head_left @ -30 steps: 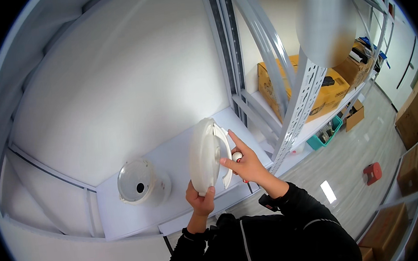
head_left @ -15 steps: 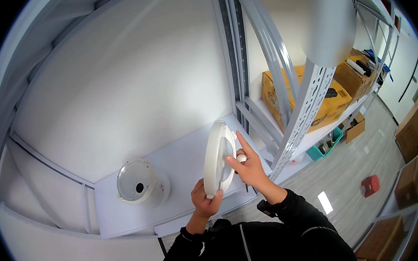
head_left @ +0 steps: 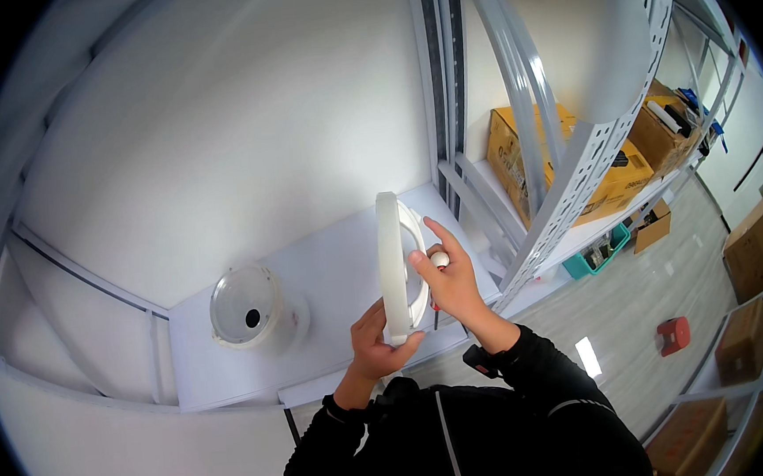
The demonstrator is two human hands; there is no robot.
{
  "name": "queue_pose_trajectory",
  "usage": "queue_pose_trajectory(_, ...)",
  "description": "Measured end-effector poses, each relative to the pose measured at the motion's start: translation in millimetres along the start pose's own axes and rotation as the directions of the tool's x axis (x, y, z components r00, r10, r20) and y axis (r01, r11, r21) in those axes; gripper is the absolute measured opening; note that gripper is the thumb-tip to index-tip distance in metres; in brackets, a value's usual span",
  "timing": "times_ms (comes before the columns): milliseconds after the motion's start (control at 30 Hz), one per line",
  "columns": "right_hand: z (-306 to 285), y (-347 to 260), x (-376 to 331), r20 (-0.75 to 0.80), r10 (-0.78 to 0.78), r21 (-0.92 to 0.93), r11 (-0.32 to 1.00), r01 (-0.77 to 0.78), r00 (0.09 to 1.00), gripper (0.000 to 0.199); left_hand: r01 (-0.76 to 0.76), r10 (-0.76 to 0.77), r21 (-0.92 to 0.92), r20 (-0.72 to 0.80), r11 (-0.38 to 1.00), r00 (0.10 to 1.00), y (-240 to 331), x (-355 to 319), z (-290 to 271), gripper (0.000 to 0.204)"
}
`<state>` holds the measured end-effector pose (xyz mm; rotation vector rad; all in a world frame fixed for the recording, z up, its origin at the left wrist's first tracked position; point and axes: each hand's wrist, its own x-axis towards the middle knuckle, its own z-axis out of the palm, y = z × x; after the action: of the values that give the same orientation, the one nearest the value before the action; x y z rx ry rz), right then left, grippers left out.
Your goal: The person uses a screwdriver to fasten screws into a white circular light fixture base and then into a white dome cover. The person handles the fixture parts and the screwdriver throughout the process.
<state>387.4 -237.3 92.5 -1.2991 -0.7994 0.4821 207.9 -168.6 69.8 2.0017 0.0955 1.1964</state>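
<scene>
Over the shelf, a white ring-shaped cover (head_left: 392,268) stands nearly edge-on between my hands. My left hand (head_left: 378,344) is closed on its lower end, thumb on one side and fingers on the other. My right hand (head_left: 453,277) is at the cover's right side, index finger stretched upward and thumb at the inner rim. Tucked in its curled fingers is what looks like a screwdriver (head_left: 439,259), with a white rounded end above and a thin dark shaft below. To the left, a white round tub-like housing (head_left: 245,308) with a black spot inside rests on the shelf.
The white shelf (head_left: 345,355) has a wall behind it and a perforated metal post (head_left: 573,189) at its right. Beyond stand a yellow carton (head_left: 608,187) and a teal bin (head_left: 597,256). A red stool (head_left: 673,336) is on the floor; cartons (head_left: 746,327) line the right side.
The cover has turned more edge-on and stands slightly higher in view, both hands still on it. My right index finger stays extended. The whole view has shifted a little.
</scene>
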Motion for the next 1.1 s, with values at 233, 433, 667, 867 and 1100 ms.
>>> queue_pose_trajectory(233,22,-6,-2,-0.103,0.065,0.067,0.996,-0.058,0.993,0.063,0.095,-0.085,0.048,-0.187,0.994,0.979,-10,-10,15,0.057)
queue_pose_trajectory(433,18,-19,3,0.039,0.163,0.106,0.980,-0.167,0.986,0.075,0.163,-0.152,0.090,-0.122,0.983,0.981,-10,-1,-3,0.044)
queue_pose_trajectory(667,9,-16,3,0.245,0.024,0.019,0.999,-0.030,0.969,0.113,0.231,-0.237,-0.055,-0.177,0.971,0.955,-12,0,-12,0.044)
queue_pose_trajectory(867,4,-16,5,0.336,0.002,-0.010,1.000,0.001,0.942,0.134,0.267,-0.276,-0.074,-0.172,0.961,0.946,-17,0,-24,0.052)
queue_pose_trajectory(1100,7,-16,6,0.338,0.042,-0.002,0.999,-0.044,0.940,0.137,0.352,-0.366,-0.116,-0.147,0.929,0.919,-14,2,-26,0.051)
